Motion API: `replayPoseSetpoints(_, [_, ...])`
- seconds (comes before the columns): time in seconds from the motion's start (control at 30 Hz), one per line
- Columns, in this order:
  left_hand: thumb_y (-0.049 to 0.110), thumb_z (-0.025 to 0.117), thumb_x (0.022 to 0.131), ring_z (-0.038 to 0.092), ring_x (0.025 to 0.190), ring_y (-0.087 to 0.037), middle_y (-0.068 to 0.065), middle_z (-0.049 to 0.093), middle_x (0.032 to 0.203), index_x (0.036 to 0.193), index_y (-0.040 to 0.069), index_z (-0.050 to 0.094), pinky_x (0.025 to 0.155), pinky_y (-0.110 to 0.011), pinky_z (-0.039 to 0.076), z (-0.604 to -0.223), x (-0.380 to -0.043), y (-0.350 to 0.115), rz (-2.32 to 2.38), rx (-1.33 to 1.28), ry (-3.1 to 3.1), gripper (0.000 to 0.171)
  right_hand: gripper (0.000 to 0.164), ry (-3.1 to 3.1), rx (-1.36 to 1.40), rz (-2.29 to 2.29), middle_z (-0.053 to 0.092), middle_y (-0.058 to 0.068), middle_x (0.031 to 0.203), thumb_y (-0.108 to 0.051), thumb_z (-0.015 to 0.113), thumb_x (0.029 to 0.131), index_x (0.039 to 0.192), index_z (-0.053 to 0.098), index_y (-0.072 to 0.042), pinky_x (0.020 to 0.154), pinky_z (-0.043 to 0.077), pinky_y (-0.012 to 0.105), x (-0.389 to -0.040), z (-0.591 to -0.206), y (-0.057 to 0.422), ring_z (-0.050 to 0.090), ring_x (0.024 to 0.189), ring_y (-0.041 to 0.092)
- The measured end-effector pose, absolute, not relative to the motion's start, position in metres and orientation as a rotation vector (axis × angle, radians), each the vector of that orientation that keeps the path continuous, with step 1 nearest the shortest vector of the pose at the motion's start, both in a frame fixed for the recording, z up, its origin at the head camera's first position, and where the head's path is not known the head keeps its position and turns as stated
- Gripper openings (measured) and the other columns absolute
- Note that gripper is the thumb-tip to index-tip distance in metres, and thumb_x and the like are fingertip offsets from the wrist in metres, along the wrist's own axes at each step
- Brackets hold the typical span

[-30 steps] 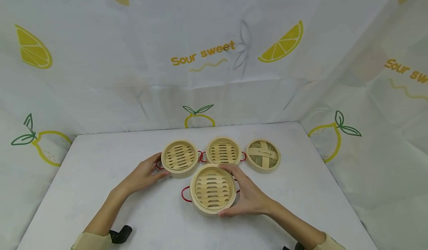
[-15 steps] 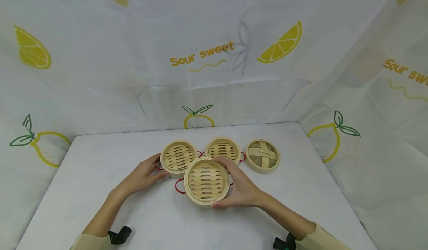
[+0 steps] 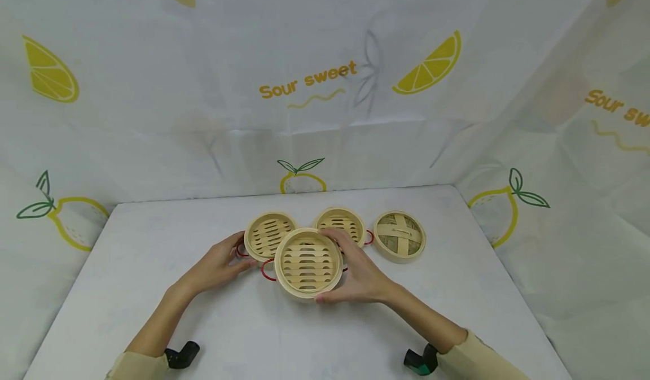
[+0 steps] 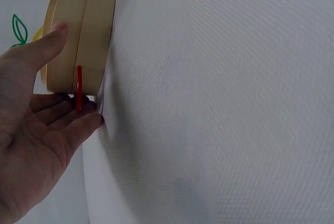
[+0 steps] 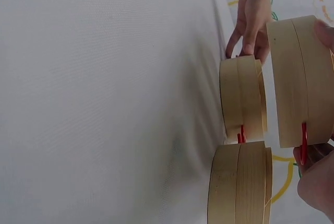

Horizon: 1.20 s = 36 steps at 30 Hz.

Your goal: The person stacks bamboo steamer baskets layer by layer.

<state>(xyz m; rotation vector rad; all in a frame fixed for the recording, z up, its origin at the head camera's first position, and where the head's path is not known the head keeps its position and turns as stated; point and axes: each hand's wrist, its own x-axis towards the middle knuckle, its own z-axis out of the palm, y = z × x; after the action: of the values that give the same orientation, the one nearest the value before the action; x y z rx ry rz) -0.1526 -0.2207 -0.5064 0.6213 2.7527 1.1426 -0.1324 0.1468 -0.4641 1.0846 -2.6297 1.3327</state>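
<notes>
My right hand (image 3: 358, 273) grips a round bamboo steamer basket (image 3: 308, 264) by its right side. This basket has a slatted base and red loop handles, and in the right wrist view it hangs off the table (image 5: 305, 78). My left hand (image 3: 220, 264) holds the left side of a second steamer basket (image 3: 264, 237), which rests on the table. In the left wrist view, my thumb lies on this basket's wall (image 4: 91, 36) and my fingers are by its red handle (image 4: 79, 85). The raised basket partly covers the second one in the head view.
A third steamer basket (image 3: 339, 219) stands behind my right hand, partly hidden. To its right lies a woven bamboo lid (image 3: 400, 236). The white table (image 3: 152, 244) meets a lemon-printed cloth (image 3: 228, 103) at the back and sides.
My right hand has carried its steamer basket up and to the left, towards the basket at my left hand. My left hand has stayed in place.
</notes>
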Motion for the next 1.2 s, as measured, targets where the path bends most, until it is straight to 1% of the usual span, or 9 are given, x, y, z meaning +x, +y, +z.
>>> replayPoseSetpoints(0.27, [0.031, 0.080, 0.101, 0.058, 0.145, -0.047, -0.028, 0.059, 0.155, 0.158, -0.009, 0.044, 0.116, -0.065, 0.052, -0.507, -0.151, -0.221, 1.143, 0.607, 2.750, 0.078, 0.121, -2.618, 1.080, 1.363, 0.048, 0.005, 0.162, -0.043, 0.104, 0.065, 0.163, 0.039, -0.018, 0.124, 0.046, 0.059, -0.137, -0.465, 0.142, 0.047, 0.152, 0.028])
replayPoseSetpoints(0.53, [0.027, 0.080, 0.101, 0.058, 0.144, -0.047, -0.029, 0.059, 0.154, 0.157, -0.010, 0.045, 0.115, -0.064, 0.053, -0.507, -0.151, -0.222, 1.127, 0.616, 2.764, 0.076, 0.119, -2.643, 1.020, 1.401, 0.047, 0.003, 0.163, -0.039, 0.104, 0.064, 0.163, 0.040, -0.020, 0.125, 0.045, 0.058, -0.143, -0.467, 0.133, 0.046, 0.153, 0.025])
replayPoseSetpoints(0.7, [0.017, 0.079, 0.100, 0.065, 0.135, -0.040, -0.026, 0.065, 0.148, 0.155, -0.011, 0.047, 0.113, -0.062, 0.054, -0.508, -0.151, -0.223, 1.132, 0.646, 2.767, 0.070, 0.119, -2.654, 0.995, 1.405, 0.048, 0.003, 0.163, -0.040, 0.104, 0.065, 0.163, 0.039, -0.022, 0.125, 0.045, 0.059, -0.148, -0.468, 0.124, 0.048, 0.152, 0.025])
replayPoseSetpoints(0.83, [0.016, 0.079, 0.100, 0.067, 0.125, -0.029, -0.018, 0.069, 0.141, 0.155, -0.009, 0.048, 0.109, -0.057, 0.057, -0.509, -0.152, -0.223, 1.126, 0.658, 2.766, 0.068, 0.120, -2.649, 0.984, 1.412, 0.048, 0.004, 0.164, -0.040, 0.105, 0.064, 0.163, 0.040, -0.022, 0.126, 0.044, 0.061, -0.152, -0.468, 0.119, 0.047, 0.154, 0.027])
replayPoseSetpoints(0.9, [0.016, 0.079, 0.101, 0.067, 0.123, -0.027, -0.017, 0.070, 0.140, 0.155, -0.008, 0.048, 0.108, -0.057, 0.057, -0.509, -0.152, -0.223, 1.134, 0.661, 2.761, 0.067, 0.120, -2.646, 0.990, 1.414, 0.048, 0.005, 0.164, -0.040, 0.105, 0.064, 0.163, 0.040, -0.022, 0.126, 0.044, 0.061, -0.153, -0.467, 0.116, 0.048, 0.154, 0.027])
replayPoseSetpoints(0.97, [0.016, 0.079, 0.101, 0.067, 0.125, -0.030, -0.019, 0.069, 0.142, 0.155, -0.008, 0.048, 0.109, -0.059, 0.057, -0.508, -0.151, -0.222, 1.144, 0.664, 2.758, 0.067, 0.120, -2.644, 0.996, 1.408, 0.048, 0.004, 0.164, -0.040, 0.105, 0.064, 0.163, 0.039, -0.022, 0.126, 0.045, 0.060, -0.155, -0.467, 0.114, 0.048, 0.154, 0.027])
replayPoseSetpoints(1.03, [0.015, 0.078, 0.101, 0.066, 0.131, -0.037, -0.023, 0.066, 0.146, 0.155, -0.009, 0.048, 0.111, -0.062, 0.056, -0.507, -0.151, -0.223, 1.153, 0.671, 2.762, 0.066, 0.120, -2.638, 1.008, 1.396, 0.048, 0.004, 0.164, -0.040, 0.105, 0.064, 0.163, 0.039, -0.022, 0.125, 0.046, 0.060, -0.156, -0.467, 0.112, 0.049, 0.153, 0.027])
replayPoseSetpoints(1.1, [0.014, 0.077, 0.102, 0.063, 0.137, -0.044, -0.027, 0.064, 0.149, 0.155, -0.011, 0.048, 0.113, -0.065, 0.054, -0.507, -0.150, -0.222, 1.158, 0.677, 2.768, 0.065, 0.120, -2.631, 1.018, 1.390, 0.048, 0.004, 0.164, -0.041, 0.105, 0.065, 0.163, 0.039, -0.023, 0.124, 0.046, 0.060, -0.157, -0.466, 0.111, 0.049, 0.153, 0.027])
replayPoseSetpoints(1.2, [0.013, 0.075, 0.102, 0.058, 0.143, -0.049, -0.029, 0.061, 0.152, 0.155, -0.011, 0.047, 0.116, -0.067, 0.050, -0.507, -0.151, -0.223, 1.157, 0.681, 2.776, 0.064, 0.120, -2.625, 1.030, 1.394, 0.046, 0.004, 0.165, -0.040, 0.104, 0.065, 0.164, 0.038, -0.022, 0.124, 0.046, 0.061, -0.159, -0.465, 0.108, 0.048, 0.153, 0.027])
